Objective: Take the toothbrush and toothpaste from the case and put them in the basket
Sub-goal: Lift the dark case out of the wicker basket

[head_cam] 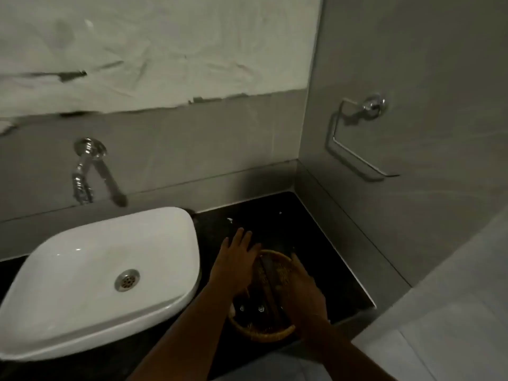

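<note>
A round woven basket [264,335] stands on the dark counter [313,229] to the right of the sink. Long dark items [268,284] lie inside it; in the dim light I cannot tell the case, toothbrush or toothpaste apart. My left hand [237,261] lies flat over the basket's far left rim, fingers spread, holding nothing. My right hand [303,291] covers the right rim with its fingers curled down into the basket. What it grips, if anything, is hidden.
A white basin [90,273] fills the counter's left side, with a chrome wall tap [82,174] above it. A chrome holder [357,144] hangs on the right wall. The counter ends at the wall corner on the right.
</note>
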